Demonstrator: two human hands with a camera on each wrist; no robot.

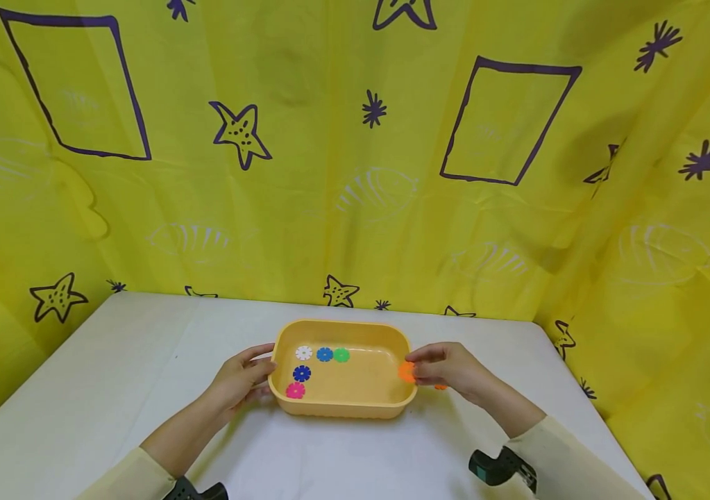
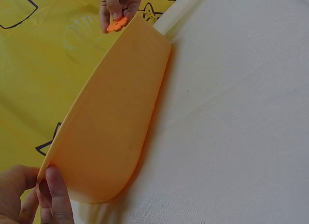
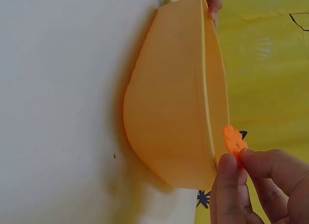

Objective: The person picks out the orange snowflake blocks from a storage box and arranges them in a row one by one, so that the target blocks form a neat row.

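Note:
A shallow yellow-orange plastic basin (image 1: 348, 410) stands on the white table. At its left end, my left hand (image 1: 242, 380) grips the rim, thumb on one side and fingers on the other, as the left wrist view shows. My right hand (image 1: 451, 371) pinches an orange flower-shaped disc (image 3: 235, 139) between thumb and fingertips, right at the basin's right rim. Inside lie several similar discs: a white disc (image 1: 303, 353), a blue disc (image 1: 325, 354), a green disc (image 1: 341, 355), a dark blue disc (image 1: 301, 373) and a pink disc (image 1: 295, 390).
A small orange piece (image 1: 440, 387) shows just beneath the right hand, mostly hidden by it. The white tabletop (image 1: 205, 319) ends at a yellow curtain (image 1: 305, 208) with dark drawings, which hangs behind and along both sides.

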